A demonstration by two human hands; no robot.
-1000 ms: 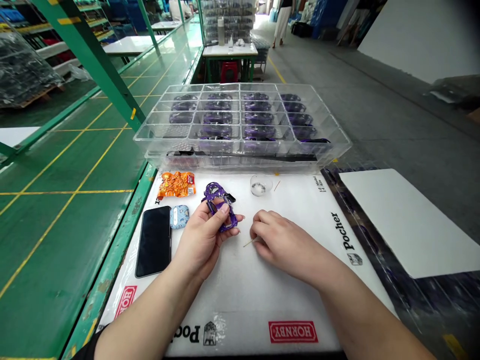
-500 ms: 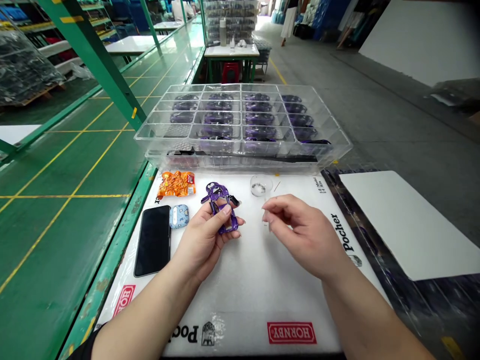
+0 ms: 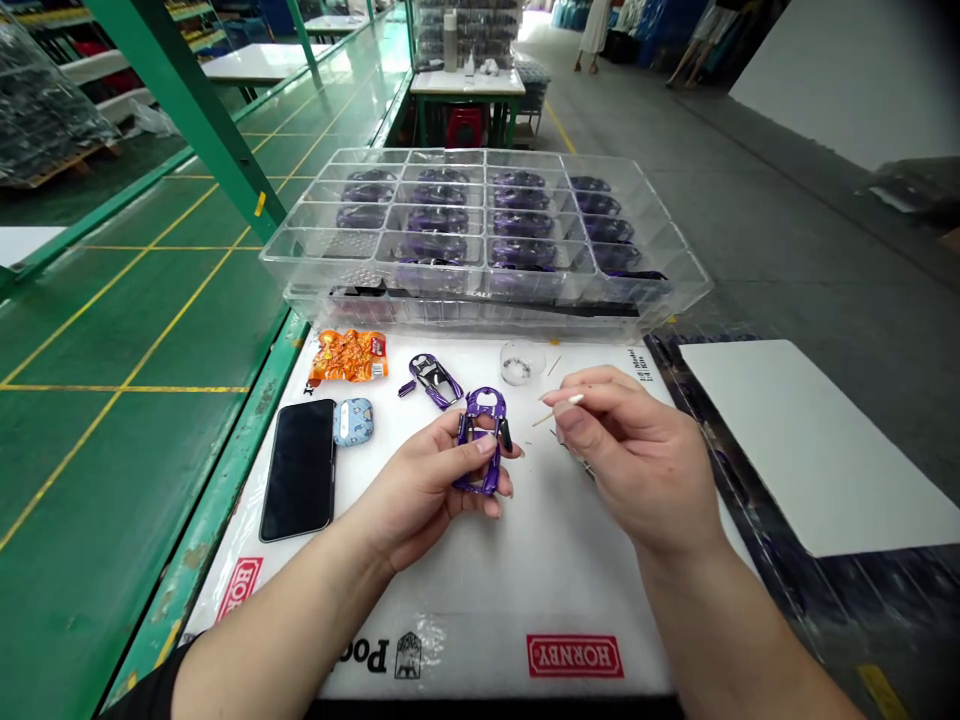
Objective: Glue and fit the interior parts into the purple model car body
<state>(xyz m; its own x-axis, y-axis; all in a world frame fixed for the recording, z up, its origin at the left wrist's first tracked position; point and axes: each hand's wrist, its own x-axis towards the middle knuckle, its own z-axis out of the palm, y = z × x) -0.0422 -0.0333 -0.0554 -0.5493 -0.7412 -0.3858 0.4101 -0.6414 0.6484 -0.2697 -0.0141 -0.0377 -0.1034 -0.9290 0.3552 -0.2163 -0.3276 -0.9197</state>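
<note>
A purple model car body (image 3: 480, 478), with openings in its shell and a black part at its side, is gripped between the thumb and fingers of my left hand (image 3: 442, 465). Just beyond it, a second purple car part (image 3: 436, 380) with a dark middle lies on the white mat. My right hand (image 3: 622, 440) pinches a thin wooden stick (image 3: 543, 418); a small white tip shows at the fingertips. Partly hidden under that hand is a small dark and metallic thing (image 3: 576, 457) I cannot make out. A small clear dish (image 3: 523, 364) holds tiny dark bits.
Behind the mat stands a clear compartment tray (image 3: 484, 253) with several purple car bodies. Another thin stick (image 3: 555, 366) lies beside the dish. At the left are an orange snack packet (image 3: 349, 356), a phone (image 3: 298, 470) and a blue patterned case (image 3: 353, 421). A white board (image 3: 817, 440) lies right.
My left hand has moved right and slightly down with the car body, away from the second purple part. My right hand has picked up a thin stick and turned its fingers upward.
</note>
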